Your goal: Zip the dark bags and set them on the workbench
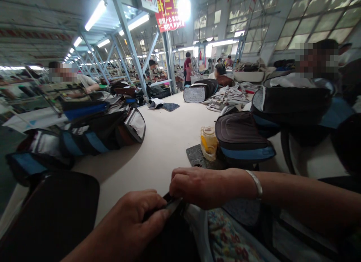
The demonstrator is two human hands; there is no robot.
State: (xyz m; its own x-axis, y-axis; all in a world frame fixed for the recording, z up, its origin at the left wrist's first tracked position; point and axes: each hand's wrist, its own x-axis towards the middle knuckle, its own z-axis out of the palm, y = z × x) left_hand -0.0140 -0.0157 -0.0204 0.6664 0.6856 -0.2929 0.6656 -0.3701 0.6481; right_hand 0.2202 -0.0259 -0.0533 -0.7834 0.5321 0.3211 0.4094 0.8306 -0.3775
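At the bottom of the view my left hand (135, 213) and my right hand (197, 187) close together on the black rim of a bag (169, 239). A small grey strip (172, 206), perhaps a zipper part or a tool, sticks out between them, and I cannot tell which hand holds it. The bag's floral lining (228, 235) shows to the right of my hands. A silver bangle (256, 184) circles my right wrist. Part of the rim is hidden under my fingers.
A long white worktable (160, 153) runs ahead, with several black-and-blue backpacks (242, 138) on both sides. A yellowish plastic bag (208, 143) lies on a grey mat (200, 156). Co-workers sit at the table, with more people farther back in the factory hall.
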